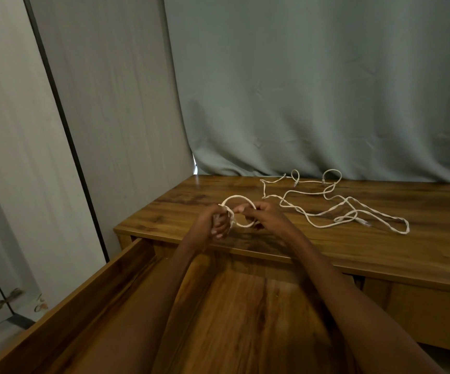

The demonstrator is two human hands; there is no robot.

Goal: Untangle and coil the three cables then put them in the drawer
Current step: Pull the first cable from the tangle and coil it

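A white cable wound into a small round coil (pixel 235 198) is held up over the near left part of the wooden table top (pixel 326 247). My left hand (pixel 213 221) grips the coil's left side, with the fingers closed around the strands. My right hand (pixel 265 214) pinches its right side. To the right, loose white cables (pixel 334 203) lie twisted together in loops on the table, reaching back to the curtain. The wooden drawer (pixel 126 268) is pulled open below my arms, and what shows of its inside holds no cables.
A grey-green curtain (pixel 326 90) hangs behind the table. Pale wardrobe doors (pixel 56 130) stand on the left, close to the drawer's left wall. The drawer front of the table's right half (pixel 421 314) is closed.
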